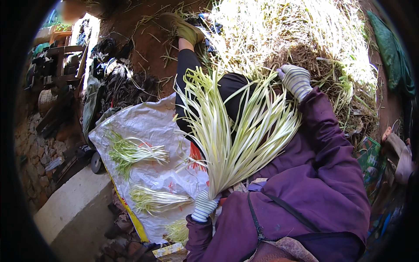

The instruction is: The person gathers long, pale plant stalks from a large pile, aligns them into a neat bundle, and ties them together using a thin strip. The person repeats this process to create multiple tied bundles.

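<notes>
Evidently, the left hand [205,206] is closed around the base of 1 pale-green leaf bunch [227,150], which fans forward from that grip. Right hand [296,80]: curled near the tips; from here I cannot tell its hold. Caution: slackening the left grip could scatter leaves.

Brown dirt floor [124,22], bright sunlight [301,26]
</notes>
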Demonstrator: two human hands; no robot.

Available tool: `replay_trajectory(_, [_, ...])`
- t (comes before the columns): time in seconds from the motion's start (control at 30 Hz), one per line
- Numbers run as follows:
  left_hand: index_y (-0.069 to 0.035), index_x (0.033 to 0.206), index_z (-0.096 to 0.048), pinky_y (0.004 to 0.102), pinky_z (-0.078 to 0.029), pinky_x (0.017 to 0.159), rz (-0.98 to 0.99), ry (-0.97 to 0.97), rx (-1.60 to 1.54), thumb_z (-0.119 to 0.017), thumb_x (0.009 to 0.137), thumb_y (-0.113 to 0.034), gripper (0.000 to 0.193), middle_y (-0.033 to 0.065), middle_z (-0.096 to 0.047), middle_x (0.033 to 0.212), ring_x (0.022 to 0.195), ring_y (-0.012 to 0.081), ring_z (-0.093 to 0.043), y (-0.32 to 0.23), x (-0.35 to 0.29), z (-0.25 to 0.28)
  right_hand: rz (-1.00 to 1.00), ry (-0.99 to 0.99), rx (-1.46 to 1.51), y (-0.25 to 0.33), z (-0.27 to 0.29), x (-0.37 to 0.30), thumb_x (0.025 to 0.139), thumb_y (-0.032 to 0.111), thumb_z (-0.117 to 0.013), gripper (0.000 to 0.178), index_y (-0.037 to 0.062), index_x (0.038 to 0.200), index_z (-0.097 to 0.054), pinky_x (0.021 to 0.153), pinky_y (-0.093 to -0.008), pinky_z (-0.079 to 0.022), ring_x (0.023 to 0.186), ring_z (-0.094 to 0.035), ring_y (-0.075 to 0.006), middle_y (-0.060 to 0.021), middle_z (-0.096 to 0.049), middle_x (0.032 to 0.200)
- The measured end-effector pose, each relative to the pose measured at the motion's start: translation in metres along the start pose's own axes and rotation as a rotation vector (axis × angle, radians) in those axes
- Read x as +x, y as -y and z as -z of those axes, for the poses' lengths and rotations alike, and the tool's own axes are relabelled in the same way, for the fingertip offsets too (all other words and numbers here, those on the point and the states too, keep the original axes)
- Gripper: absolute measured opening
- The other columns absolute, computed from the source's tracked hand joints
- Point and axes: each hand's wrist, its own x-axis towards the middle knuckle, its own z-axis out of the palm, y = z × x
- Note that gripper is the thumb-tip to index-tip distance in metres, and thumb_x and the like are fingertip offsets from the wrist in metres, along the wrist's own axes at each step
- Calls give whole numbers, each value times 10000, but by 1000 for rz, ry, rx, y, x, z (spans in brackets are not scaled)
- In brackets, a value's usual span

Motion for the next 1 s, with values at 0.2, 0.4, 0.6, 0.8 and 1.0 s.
replay_trajectory(0.2, [-78,1009,-685,405,-519,737,93,102,55,-599,869,-279,259,144,-699,894,843,331,-672,-11,-3,10,50,-182,26,30,102,0,922,398,-604,355,54,909,-691,678,-387,-512,718,-651,-298,-127,-670,782])
replay_trajectory(0.4, [-95,933,-699,424,-509,668,29,21,111,-606,859,-302,239,146,-685,808,764,341,-661,-18,-2,11,729,-7,283,123,98,-9,845,167,-653,94,76,871,-654,645,-398,-520,736,-637,-306,-83,-637,792])
replay_trajectory(0.6, [-112,882,-701,445,-490,586,-3,-14,69,-623,841,-324,230,133,-660,697,650,343,-644,6,-5,-4,755,69,250,111,63,-1,828,157,-689,300,48,1104,-643,753,-373,-552,954,-652,-305,-126,-651,1105])
replay_trajectory(0.8, [-115,876,-696,442,-488,574,1,-40,48,-617,847,-338,238,136,-655,687,650,346,-643,-1,-4,0,731,279,281,123,47,3,853,154,-658,157,54,974,-649,686,-377,-544,824,-652,-290,-103,-642,946])
replay_trajectory(1.0, [-115,855,-689,459,-474,559,8,-25,162,-607,849,-343,242,130,-636,651,619,357,-625,-1,-2,1,726,14,160,123,55,-2,851,168,-626,118,58,809,-625,613,-397,-519,721,-624,-297,-95,-592,791])
